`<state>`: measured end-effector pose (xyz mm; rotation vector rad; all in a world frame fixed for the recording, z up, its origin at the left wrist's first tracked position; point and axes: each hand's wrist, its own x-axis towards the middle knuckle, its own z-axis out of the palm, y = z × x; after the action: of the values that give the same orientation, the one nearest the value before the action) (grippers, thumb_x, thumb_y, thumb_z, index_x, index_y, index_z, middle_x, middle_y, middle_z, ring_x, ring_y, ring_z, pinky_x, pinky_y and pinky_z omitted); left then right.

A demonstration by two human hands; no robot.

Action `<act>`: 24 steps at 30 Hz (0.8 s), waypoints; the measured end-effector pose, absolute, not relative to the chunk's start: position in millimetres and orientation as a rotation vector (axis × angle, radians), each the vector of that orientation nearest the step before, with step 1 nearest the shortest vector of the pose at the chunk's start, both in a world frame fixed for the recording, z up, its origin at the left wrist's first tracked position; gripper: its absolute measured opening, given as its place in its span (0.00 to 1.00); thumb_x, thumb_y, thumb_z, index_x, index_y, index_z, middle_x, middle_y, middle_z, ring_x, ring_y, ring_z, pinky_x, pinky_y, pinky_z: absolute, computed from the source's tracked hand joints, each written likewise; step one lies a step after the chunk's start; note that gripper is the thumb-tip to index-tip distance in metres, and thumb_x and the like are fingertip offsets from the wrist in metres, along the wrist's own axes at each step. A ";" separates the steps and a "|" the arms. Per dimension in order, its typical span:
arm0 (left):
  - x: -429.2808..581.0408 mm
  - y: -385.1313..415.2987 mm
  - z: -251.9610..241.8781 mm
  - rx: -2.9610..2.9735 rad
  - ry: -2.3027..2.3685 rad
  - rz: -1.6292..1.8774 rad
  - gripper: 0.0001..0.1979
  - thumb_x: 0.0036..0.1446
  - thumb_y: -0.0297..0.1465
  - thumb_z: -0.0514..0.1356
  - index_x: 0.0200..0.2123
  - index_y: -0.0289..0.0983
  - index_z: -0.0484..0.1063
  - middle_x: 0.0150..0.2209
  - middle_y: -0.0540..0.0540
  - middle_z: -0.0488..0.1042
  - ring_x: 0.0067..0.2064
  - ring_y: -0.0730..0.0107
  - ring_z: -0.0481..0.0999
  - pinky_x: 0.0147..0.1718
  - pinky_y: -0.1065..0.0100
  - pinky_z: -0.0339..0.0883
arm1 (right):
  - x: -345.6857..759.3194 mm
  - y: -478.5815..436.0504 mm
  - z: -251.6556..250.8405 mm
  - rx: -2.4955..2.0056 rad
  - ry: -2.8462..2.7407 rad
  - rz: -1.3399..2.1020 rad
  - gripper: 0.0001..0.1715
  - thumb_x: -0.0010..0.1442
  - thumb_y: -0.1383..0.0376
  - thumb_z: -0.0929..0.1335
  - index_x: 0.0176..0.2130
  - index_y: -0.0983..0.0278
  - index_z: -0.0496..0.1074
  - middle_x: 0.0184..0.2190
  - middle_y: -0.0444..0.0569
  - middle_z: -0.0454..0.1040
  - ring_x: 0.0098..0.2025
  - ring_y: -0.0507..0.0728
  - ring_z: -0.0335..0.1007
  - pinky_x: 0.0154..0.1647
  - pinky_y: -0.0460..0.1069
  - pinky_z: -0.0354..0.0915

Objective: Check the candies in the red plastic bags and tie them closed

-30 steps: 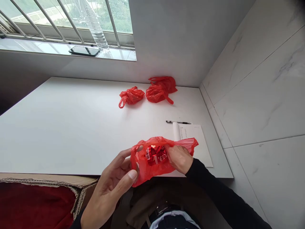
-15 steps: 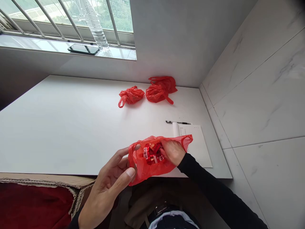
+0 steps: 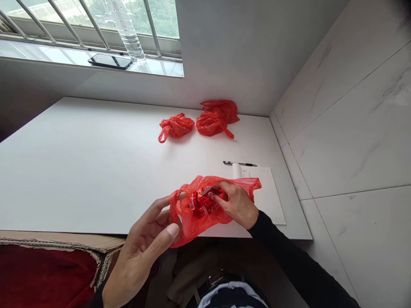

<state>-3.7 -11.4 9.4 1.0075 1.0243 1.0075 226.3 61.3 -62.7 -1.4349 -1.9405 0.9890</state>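
An opened red plastic bag [image 3: 192, 229] lies at the table's front edge, with several red wrapped packets [image 3: 203, 204] inside it. My left hand [image 3: 146, 244] holds the bag's left rim, its index finger through the handle and its thumb against the outside. Over the bag's mouth, my right hand [image 3: 237, 204] pinches one red packet between thumb and fingers. Part of that packet is hidden by the fingers and by the other packets.
Two knotted red bags [image 3: 176, 127] [image 3: 213, 122] rest near the wall on the white table [image 3: 96, 162]. A notepad [image 3: 269, 196] and a pen [image 3: 240, 164] lie right. The windowsill holds a phone [image 3: 110, 61] and bottle [image 3: 131, 42]. A cardboard box [image 3: 64, 240] stands at lower left.
My right hand has risen out of the bag's depth and shifted slightly right, now with a packet in its fingers. My left hand has moved slightly left with the bag's rim.
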 end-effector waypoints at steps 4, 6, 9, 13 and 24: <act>-5.1 -10.7 7.9 1.013 1.011 0.996 0.20 0.66 0.34 0.60 0.60 0.50 0.69 0.28 0.50 0.68 0.32 0.73 0.67 0.37 0.76 0.69 | 228.4 61.5 -56.3 -1.447 -1.855 1.113 0.12 0.65 0.61 0.68 0.48 0.61 0.72 0.43 0.48 0.80 0.39 0.56 0.77 0.40 0.51 0.70; -4.4 -10.9 8.5 1.017 1.010 0.987 0.20 0.66 0.35 0.59 0.61 0.51 0.69 0.29 0.50 0.68 0.31 0.73 0.67 0.37 0.76 0.69 | 230.0 61.8 -53.6 -1.428 -1.835 1.202 0.15 0.66 0.60 0.67 0.51 0.62 0.72 0.44 0.48 0.80 0.38 0.55 0.76 0.41 0.51 0.70; -0.2 -12.5 12.4 0.984 1.052 0.983 0.21 0.65 0.36 0.60 0.61 0.51 0.69 0.28 0.50 0.69 0.33 0.72 0.69 0.39 0.75 0.69 | 232.1 63.0 -51.0 -1.431 -1.856 1.250 0.18 0.65 0.61 0.67 0.54 0.62 0.74 0.44 0.48 0.80 0.35 0.54 0.73 0.38 0.51 0.69; 7.6 -15.3 19.1 0.900 1.162 1.020 0.21 0.63 0.38 0.62 0.59 0.49 0.71 0.27 0.50 0.68 0.33 0.72 0.68 0.40 0.76 0.68 | 233.6 64.9 -47.7 -1.452 -1.889 1.276 0.17 0.63 0.62 0.68 0.50 0.63 0.77 0.34 0.45 0.79 0.26 0.51 0.64 0.29 0.48 0.62; 9.9 -15.7 19.9 0.874 1.211 1.020 0.23 0.61 0.39 0.64 0.59 0.47 0.71 0.27 0.50 0.67 0.31 0.71 0.66 0.38 0.76 0.68 | 236.4 67.5 -45.9 -1.313 -1.849 1.453 0.16 0.64 0.62 0.68 0.47 0.64 0.81 0.35 0.47 0.81 0.31 0.53 0.70 0.33 0.48 0.65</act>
<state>9.9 -15.7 19.9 0.8737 1.2109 1.0200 236.4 67.5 -45.9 -1.3134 -1.8491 1.4533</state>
